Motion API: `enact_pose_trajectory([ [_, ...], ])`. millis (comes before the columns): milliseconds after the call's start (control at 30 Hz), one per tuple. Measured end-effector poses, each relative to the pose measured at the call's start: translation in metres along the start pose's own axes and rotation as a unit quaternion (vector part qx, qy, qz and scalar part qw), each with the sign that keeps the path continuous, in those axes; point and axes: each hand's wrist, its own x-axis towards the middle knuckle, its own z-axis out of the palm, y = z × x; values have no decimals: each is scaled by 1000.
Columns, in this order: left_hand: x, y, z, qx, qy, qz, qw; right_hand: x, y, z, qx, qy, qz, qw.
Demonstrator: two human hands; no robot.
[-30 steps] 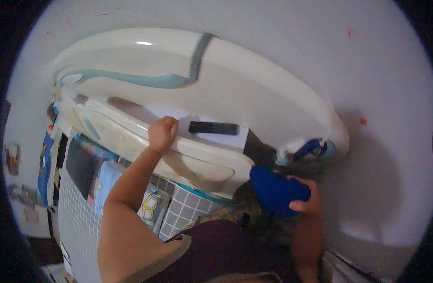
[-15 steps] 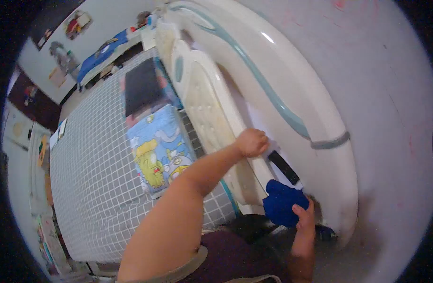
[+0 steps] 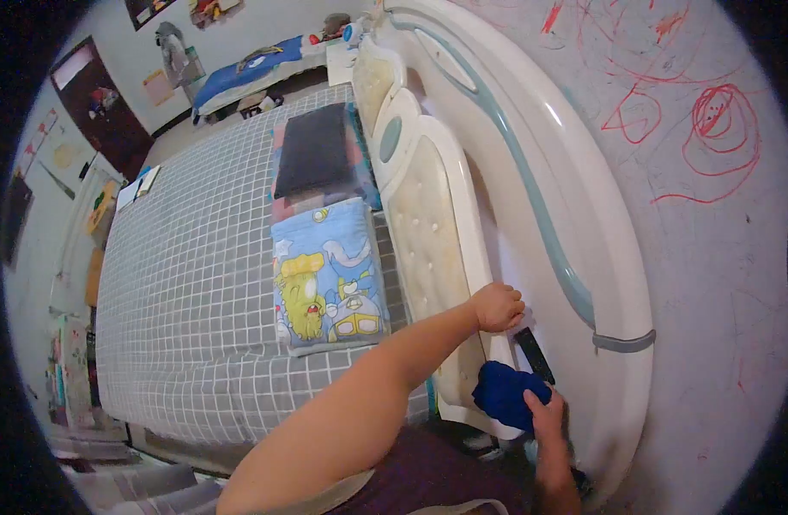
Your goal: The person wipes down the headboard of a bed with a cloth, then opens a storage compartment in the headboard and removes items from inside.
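Note:
My left hand [image 3: 497, 307] is curled into a fist over the ledge of the bed's headboard [image 3: 544, 249]. Whatever its fingers hold, if anything, is hidden. Just below it, a long black object [image 3: 534, 354] that looks like a remote control lies on the ledge. My right hand [image 3: 545, 412] grips a bunched dark blue cloth [image 3: 507, 395], with the thumb on top. The cloth hangs over the near end of the ledge, close to the black object and partly beside the padded front panel [image 3: 424, 232].
Left of the headboard stretches a bed with a grey checked sheet [image 3: 188, 275]. On it lie a folded cartoon quilt [image 3: 330, 279] and a dark pillow [image 3: 312, 150]. A wall with red scribbles [image 3: 712, 129] rises at the right. A blue-covered bed [image 3: 257, 73] stands far back.
The camera view has shifted, showing more of the scribbled wall. My left fist sits nearer the blue cloth and the black object. My right hand still grips the cloth.

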Motion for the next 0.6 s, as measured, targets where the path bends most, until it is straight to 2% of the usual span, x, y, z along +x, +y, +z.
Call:
enact_pose_trajectory([
  [133, 0, 2, 4, 22, -53, -43, 997, 5, -5, 8, 61, -24, 7, 998],
  [300, 3, 3, 9, 82, -129, -76, 985, 22, 47, 13, -42, 30, 10, 999],
  [433, 7, 7, 19, 137, -189, -164, 959, 23, 35, 18, -19, 19, -4, 1000],
  [533, 5, 12, 15, 151, -179, -164, 958, 20, 27, 18, -18, -22, -3, 1000],
  [600, 6, 15, 10, 174, -176, -167, 954, 14, 23, 22, -9, 8, 8, 1000],
])
